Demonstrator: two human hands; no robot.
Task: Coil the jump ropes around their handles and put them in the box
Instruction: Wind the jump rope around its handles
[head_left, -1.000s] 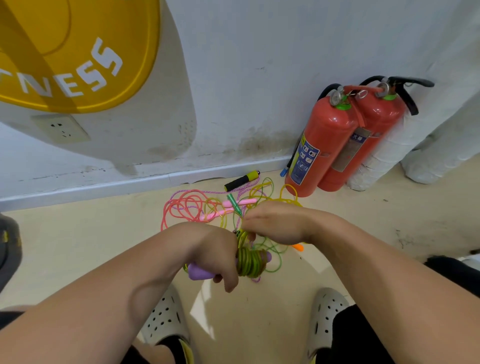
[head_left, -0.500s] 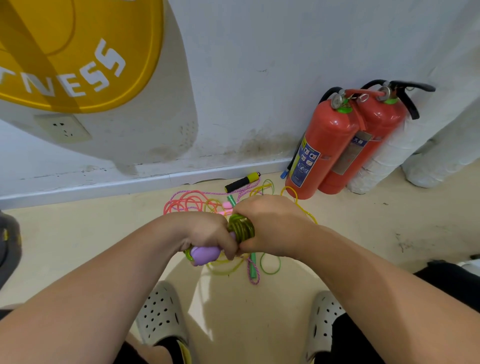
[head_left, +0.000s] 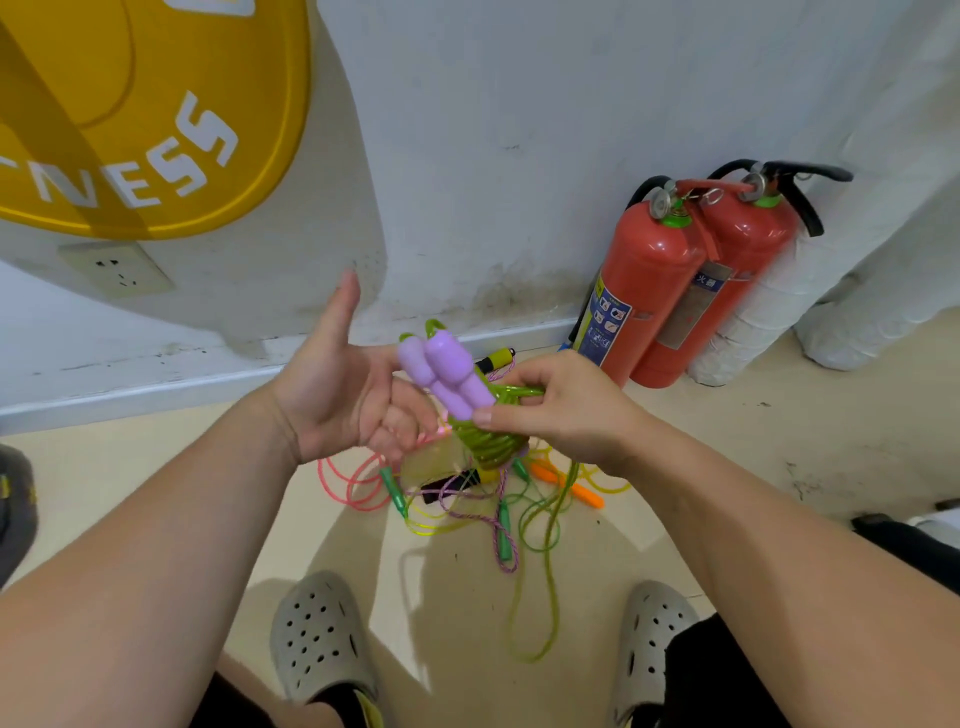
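Two purple handles (head_left: 447, 374) stick up side by side in front of me, with green rope (head_left: 488, 441) coiled round their lower part. My right hand (head_left: 566, 410) grips the coil, thumb pressed on a handle. My left hand (head_left: 343, 395) is beside them with the palm turned up, thumb raised and fingers loosely curled next to the handles. A loose tail of the green rope (head_left: 545, 577) hangs to the floor. Below lies a tangle of other jump ropes (head_left: 457, 499): pink cord (head_left: 353, 483), green handles, an orange handle (head_left: 571, 488) and a black-and-yellow handle (head_left: 493, 359). No box is in view.
Two red fire extinguishers (head_left: 654, 291) stand against the wall at the right, beside white wrapped pipes (head_left: 769, 312). A wall socket (head_left: 117, 267) sits at the left. My two grey clogs (head_left: 322, 639) are on the beige floor below the ropes.
Both hands rose with the bundle. The handles now point upward. My left hand let go of the purple handles and opened, while my right hand keeps hold of the coil.
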